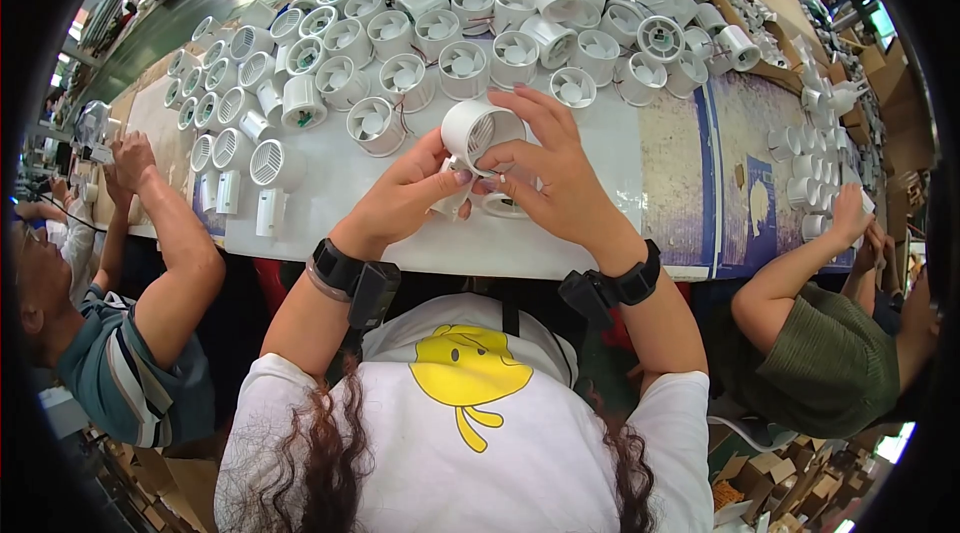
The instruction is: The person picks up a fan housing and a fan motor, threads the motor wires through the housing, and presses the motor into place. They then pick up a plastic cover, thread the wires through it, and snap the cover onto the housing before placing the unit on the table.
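Above the front of the white table top I hold a white round duct fan housing, tilted so the slatted grille inside shows. My left hand is closed at its lower left side, thumb near the rim. A small white part shows by those fingers; I cannot make out whether it belongs to the housing. My right hand grips the right side, with fingers over the top and others bent at the lower rim. Another white round piece lies beneath, partly hidden by my hands.
Many white fan units are piled across the far side. Housings with slatted grilles stand at the left, near small white boxy parts. Worn cardboard covers the right. Co-workers sit either side, one's arm at left, another's sleeve at right.
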### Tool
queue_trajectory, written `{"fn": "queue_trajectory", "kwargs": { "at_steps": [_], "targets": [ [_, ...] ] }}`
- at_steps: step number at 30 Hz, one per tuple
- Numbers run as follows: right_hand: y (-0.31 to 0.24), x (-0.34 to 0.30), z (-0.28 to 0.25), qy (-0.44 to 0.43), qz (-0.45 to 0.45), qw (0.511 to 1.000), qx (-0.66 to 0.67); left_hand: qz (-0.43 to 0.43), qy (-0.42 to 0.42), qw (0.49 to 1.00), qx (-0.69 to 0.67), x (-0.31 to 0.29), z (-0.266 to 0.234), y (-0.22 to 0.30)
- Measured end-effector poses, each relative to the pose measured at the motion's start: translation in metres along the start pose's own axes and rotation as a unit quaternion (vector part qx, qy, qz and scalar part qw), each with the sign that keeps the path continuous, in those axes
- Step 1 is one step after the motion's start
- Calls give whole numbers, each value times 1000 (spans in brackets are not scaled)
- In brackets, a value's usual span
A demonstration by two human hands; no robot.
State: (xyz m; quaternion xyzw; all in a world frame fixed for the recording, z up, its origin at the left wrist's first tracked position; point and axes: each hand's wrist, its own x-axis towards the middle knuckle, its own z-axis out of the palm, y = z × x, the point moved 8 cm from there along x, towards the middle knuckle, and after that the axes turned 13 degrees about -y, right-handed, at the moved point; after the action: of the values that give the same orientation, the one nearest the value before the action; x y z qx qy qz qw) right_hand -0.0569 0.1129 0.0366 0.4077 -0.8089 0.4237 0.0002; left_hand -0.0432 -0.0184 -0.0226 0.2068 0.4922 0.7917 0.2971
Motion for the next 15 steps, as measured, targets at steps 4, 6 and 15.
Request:
{"fn": "queue_trajectory", "kwargs": {
  "at_steps": [4,6,15],
  "targets": [
    [-4,0,-2,-11,-18,999,-24,-10,5,1000,-25,0,0,0],
    [-4,0,-2,-16,-23,999,-34,-18,-6,998,-64,0,4,-3],
    [17,-6,1,-6,33,994,107,1,14,1000,-7,0,-5,-4]
  ]
}}
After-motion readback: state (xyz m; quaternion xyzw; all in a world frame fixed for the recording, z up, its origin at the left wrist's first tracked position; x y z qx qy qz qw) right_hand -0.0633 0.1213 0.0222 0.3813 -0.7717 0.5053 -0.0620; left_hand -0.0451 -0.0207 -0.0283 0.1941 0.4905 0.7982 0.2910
